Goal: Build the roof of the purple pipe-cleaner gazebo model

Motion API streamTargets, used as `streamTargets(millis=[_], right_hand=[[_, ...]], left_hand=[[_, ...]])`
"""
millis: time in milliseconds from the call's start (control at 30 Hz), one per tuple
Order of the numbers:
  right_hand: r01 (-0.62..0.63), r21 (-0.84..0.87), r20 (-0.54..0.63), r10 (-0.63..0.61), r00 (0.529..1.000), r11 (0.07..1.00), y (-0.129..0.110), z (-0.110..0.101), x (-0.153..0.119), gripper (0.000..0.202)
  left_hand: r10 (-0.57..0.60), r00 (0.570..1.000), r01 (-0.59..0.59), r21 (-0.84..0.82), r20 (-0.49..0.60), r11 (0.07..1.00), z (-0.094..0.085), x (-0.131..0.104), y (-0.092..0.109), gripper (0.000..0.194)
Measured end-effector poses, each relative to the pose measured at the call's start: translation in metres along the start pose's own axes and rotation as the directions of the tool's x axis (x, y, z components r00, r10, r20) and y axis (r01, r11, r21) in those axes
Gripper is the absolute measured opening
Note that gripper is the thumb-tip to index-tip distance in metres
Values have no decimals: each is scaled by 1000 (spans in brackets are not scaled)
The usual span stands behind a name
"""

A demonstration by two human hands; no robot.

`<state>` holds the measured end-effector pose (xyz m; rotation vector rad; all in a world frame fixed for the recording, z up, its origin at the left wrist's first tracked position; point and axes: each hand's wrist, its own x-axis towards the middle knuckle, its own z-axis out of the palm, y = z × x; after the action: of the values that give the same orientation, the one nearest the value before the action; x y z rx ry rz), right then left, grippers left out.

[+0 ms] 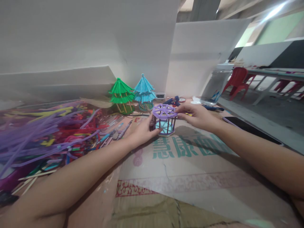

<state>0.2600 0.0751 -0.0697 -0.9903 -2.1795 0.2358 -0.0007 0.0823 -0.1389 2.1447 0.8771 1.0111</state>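
A small purple pavilion frame stands upright on the printed cardboard, with a spoked ring on top, dark thin posts and a light-blue base. My left hand grips its left side, the thumb low by the base and the fingers partly hidden behind the posts. At the right of the top ring, my right hand pinches the rim between thumb and fingers. Behind the frame stand a green tiered-roof pavilion and a light-blue one. A dark blue glue gun lies just beyond the ring.
Purple, red and yellow pipe cleaners pile up at the left, near pens and wooden sticks. A clear water bottle and a dark phone are at the right. White boards stand behind.
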Motion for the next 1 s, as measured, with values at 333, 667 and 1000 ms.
streamTargets(millis=[333, 667, 1000], right_hand=[[31, 30, -63, -29, 998, 999, 2, 6, -2, 17], [19, 20, -21, -19, 1000, 1000, -1, 1, 0, 16], [-5, 68, -4, 6, 1000, 998, -4, 4, -3, 19]], left_hand=[[6, 1000, -6, -16, 4, 1000, 1, 0, -1, 57], [-16, 1000, 17, 122, -15, 992, -2, -1, 6, 54], [13, 999, -9, 94, -33, 995, -1, -1, 5, 51]])
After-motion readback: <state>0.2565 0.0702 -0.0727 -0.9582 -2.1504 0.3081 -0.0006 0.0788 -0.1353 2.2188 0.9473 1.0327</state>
